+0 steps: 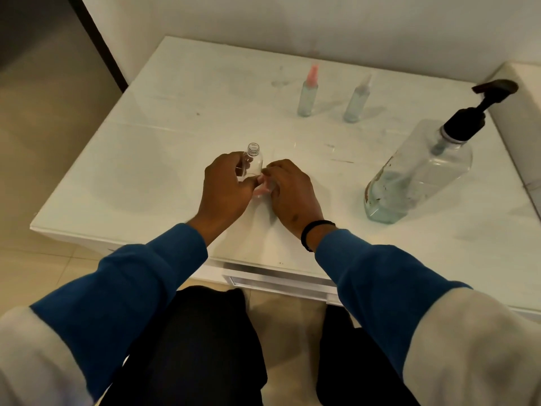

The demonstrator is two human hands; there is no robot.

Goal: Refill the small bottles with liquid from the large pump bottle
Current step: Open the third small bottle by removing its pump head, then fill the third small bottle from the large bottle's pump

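Nearest to you are your dark-trousered legs and the two blue sleeves reaching forward over the front edge of the white bench (pixel 164 92). A black band (pixel 314 230) circles your right wrist.

Your left hand (pixel 227 186) sits at the middle of the bench with its fingers and thumb curled round an open small bottle (pixel 253 161), a clear one standing upright with its threaded neck bare and no cap on it. It looks empty, though the clear plastic makes that hard to judge.

Your right hand (pixel 289 189) lies just beside the left, touching it or nearly so at the bottle's base. Its fingers are bent downward around something small and pale, pinkish at the tip; most of that thing is hidden under the hand, so you cannot tell what it is, nor how firmly it is held.

Off to your right, well apart from both hands, stands the large pump bottle (pixel 421 171), clear and square-shouldered with a black pump head (pixel 480 106). Bluish liquid fills only its lowest part.

Farther back, toward the wall, two more small bottles stand upright near each other: a pink-capped bottle (pixel 308 93) on the left and a clear-capped bottle (pixel 357 101) on the right. Both hold a pale bluish liquid.
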